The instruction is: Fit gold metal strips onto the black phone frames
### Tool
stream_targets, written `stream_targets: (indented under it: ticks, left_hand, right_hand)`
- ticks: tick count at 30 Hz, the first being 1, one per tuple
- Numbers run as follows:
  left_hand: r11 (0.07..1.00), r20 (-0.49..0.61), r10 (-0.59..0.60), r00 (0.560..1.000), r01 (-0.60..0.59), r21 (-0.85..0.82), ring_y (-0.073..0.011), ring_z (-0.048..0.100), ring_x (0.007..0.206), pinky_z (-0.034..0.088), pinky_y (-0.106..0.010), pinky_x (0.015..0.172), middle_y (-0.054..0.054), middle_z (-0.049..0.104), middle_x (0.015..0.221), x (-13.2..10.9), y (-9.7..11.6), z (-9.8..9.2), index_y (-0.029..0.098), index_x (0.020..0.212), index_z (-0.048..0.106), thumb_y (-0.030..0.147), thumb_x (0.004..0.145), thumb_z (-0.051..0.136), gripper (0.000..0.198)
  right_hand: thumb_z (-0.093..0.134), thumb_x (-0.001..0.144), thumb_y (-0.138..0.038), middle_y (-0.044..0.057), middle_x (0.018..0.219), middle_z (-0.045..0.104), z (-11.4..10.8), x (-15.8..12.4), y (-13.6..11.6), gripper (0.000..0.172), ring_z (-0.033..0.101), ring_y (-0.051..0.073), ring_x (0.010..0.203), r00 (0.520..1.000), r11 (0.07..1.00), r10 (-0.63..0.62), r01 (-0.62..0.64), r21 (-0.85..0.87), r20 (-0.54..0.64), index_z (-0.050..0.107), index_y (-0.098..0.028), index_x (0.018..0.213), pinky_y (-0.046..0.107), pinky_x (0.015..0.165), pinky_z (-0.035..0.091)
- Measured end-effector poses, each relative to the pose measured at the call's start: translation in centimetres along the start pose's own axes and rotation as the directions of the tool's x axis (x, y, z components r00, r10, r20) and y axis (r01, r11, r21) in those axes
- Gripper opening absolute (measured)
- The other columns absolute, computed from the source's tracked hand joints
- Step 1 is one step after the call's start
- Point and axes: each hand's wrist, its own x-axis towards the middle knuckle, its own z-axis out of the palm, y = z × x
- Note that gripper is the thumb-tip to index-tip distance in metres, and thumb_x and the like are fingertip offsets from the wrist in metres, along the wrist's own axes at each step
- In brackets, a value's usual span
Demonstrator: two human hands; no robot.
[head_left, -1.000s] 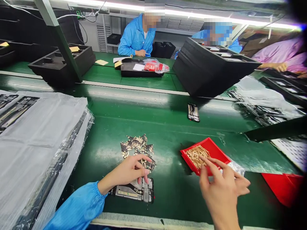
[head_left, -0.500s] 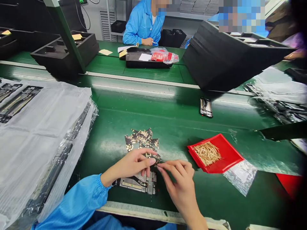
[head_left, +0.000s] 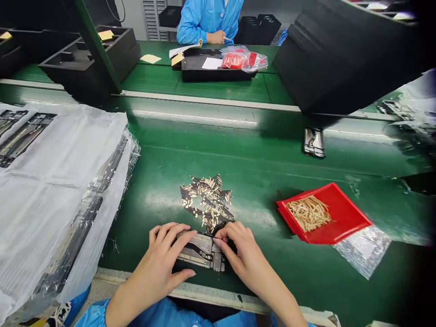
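Observation:
A phone mid-frame (head_left: 200, 252), silver and black, lies flat on the green bench close to me. My left hand (head_left: 166, 254) spans its left end, fingers along the far edge and thumb by the near edge. Over the right end of the frame, my right hand (head_left: 238, 247) has thumb and forefinger pinched together; whatever is between them is too small to make out. Just beyond both hands sits a loose pile of small black strips with gold ends (head_left: 209, 200).
To the right is a red tray (head_left: 344, 218) of thin tan strips (head_left: 308, 213), partly over a clear bag (head_left: 366, 250). Wrapped phone frames (head_left: 68, 200) fill the left. Another phone frame (head_left: 314, 141) lies farther back. A co-worker in blue (head_left: 209, 22) sits opposite, behind black trays (head_left: 218, 72).
My right hand has moved from the strip pile to the phone frame. My left hand has drawn back from the pile onto the frame's left end. The view has shifted slightly.

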Motion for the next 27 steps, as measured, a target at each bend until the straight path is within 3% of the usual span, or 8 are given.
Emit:
stream_targets:
  ticks: [6, 19, 27]
  left_hand:
    - [1.000, -0.028, -0.006, 1.000, 0.006, 0.001, -0.0367, 0.047, 0.140, 0.032, -0.051, 0.111, -0.010, 0.056, 0.156, 0.17, -0.31, 0.55, 0.030, 0.160, 0.042, 0.011, 0.084, 0.094, 0.094]
    - [1.000, -0.010, -0.025, 1.000, 0.025, -0.010, -0.0368, 0.047, 0.141, 0.033, -0.051, 0.112, -0.011, 0.056, 0.157, 0.09, -0.75, 0.66, 0.032, 0.160, 0.042, 0.024, 0.092, 0.091, 0.085]
    - [1.000, 0.016, -0.023, 1.000, 0.023, -0.010, -0.0367, 0.047, 0.142, 0.035, -0.053, 0.112, -0.009, 0.057, 0.157, 0.31, -0.58, 0.44, 0.033, 0.160, 0.041, 0.019, 0.087, 0.094, 0.091]
  right_hand:
    - [0.054, 0.114, -0.024, 0.003, 0.094, 0.060, 0.25, -0.04, 0.10, 0.017, 0.053, 0.027, 0.094, 1.000, 1.000, -0.012, 0.011, -0.004, -0.021, 0.062, -0.023, 0.099, 0.040, 0.085, 0.036]
    - [0.051, 0.113, -0.023, 0.003, 0.093, 0.061, 0.27, -0.15, 0.23, 0.017, 0.054, 0.027, 0.093, 0.999, 0.999, -0.024, 0.023, -0.030, -0.026, 0.062, -0.023, 0.100, 0.040, 0.083, 0.037]
    - [0.055, 0.112, -0.017, 0.002, 0.091, 0.060, 0.80, -0.45, 0.82, 0.012, 0.054, 0.025, 0.090, 0.984, 0.988, -0.143, 0.136, -0.067, -0.106, 0.062, -0.024, 0.105, 0.038, 0.079, 0.036]
